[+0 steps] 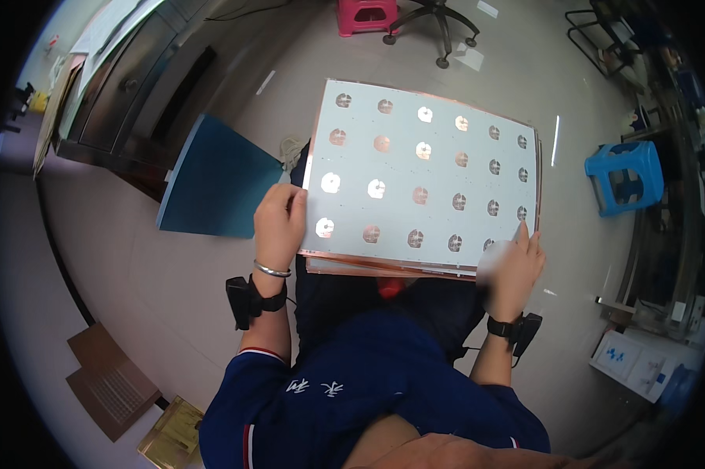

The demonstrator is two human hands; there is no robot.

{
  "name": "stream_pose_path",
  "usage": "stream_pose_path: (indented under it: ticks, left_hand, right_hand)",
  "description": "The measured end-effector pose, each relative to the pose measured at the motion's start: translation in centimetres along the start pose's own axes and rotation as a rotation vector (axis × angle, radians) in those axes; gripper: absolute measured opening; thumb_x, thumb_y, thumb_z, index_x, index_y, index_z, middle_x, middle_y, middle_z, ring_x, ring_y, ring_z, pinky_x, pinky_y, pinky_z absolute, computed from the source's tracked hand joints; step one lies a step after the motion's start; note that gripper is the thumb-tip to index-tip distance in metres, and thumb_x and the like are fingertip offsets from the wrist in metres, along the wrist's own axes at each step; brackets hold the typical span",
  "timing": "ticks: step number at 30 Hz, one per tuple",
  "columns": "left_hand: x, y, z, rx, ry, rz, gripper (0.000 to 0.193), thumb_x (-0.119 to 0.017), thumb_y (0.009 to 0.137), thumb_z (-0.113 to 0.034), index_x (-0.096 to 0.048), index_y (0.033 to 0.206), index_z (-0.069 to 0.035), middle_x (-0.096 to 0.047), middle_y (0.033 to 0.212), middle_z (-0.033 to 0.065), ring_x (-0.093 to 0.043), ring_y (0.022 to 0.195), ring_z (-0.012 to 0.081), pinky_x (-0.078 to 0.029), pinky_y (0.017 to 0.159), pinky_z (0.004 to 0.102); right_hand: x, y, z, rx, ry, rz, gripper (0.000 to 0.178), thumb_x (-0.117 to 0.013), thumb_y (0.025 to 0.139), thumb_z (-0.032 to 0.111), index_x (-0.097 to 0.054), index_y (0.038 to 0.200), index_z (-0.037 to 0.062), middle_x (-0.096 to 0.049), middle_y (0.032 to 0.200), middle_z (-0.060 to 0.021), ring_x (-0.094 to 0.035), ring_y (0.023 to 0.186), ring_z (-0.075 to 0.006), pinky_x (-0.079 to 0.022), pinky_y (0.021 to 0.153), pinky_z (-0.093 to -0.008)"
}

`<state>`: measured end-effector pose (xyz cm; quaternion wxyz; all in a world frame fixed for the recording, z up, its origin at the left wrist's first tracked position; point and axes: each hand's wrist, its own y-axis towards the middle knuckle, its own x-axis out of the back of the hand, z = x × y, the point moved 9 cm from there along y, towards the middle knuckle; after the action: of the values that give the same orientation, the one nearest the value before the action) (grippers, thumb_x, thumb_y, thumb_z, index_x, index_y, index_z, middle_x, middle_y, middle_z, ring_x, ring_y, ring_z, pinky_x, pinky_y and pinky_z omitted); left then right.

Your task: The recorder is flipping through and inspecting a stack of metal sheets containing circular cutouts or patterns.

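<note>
Blur hides the thumb side of the right hand (516, 273), so I cannot tell if it grips; its fingers lie half open by the near right corner of the sheet stack (399, 166). The left hand (279, 225) is curled, holding the stack's left edge, its fingertips hard to see. The top sheet hides most of the ones below. The stack sits over the lap (340, 301), long side running left to right, right end tipped slightly toward the person.
</note>
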<state>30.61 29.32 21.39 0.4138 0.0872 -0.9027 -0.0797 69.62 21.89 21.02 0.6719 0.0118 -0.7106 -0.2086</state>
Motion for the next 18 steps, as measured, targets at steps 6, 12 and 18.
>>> stream_pose_path:
  ticks: [6,12,18]
  left_hand:
    - [-4.2,-1.4,1.0,0.590,-1.132,0.243,0.019,-0.055,0.090,-0.018,-0.051,0.100,-0.002,-0.059,0.087,0.0043,-0.055,0.075,0.0070,-0.047,0.068,0.0209]
    - [-3.3,-1.5,1.3,0.398,-1.102,0.250,0.022,-0.062,0.085,-0.011,-0.049,0.101,-0.001,-0.058,0.095,0.0059,-0.054,0.086,0.0073,-0.044,0.078,0.0216]
    - [-2.6,-1.8,2.2,0.301,-1.069,0.233,0.026,-0.066,0.084,-0.015,-0.049,0.099,-0.001,-0.057,0.091,0.0033,-0.053,0.083,0.0057,-0.043,0.076,0.0204]
  right_hand:
    - [-0.1,-0.1,-0.3,-0.016,0.087,0.017,0.038,-0.051,0.084,0.004,-0.051,0.122,0.0049,-0.051,0.119,-0.0234,-0.049,0.101,-0.0347,-0.041,0.089,-0.0408]
    - [-0.4,0.4,-1.9,0.001,0.253,-0.018,0.039,-0.048,0.085,0.005,-0.050,0.124,0.0050,-0.051,0.120,-0.0218,-0.046,0.108,-0.0334,-0.039,0.091,-0.0403]
    - [-2.7,0.7,-6.0,-0.354,0.908,0.016,0.038,-0.047,0.091,0.009,-0.045,0.128,0.0022,-0.056,0.116,-0.0178,-0.054,0.103,-0.0234,-0.042,0.090,-0.0352]
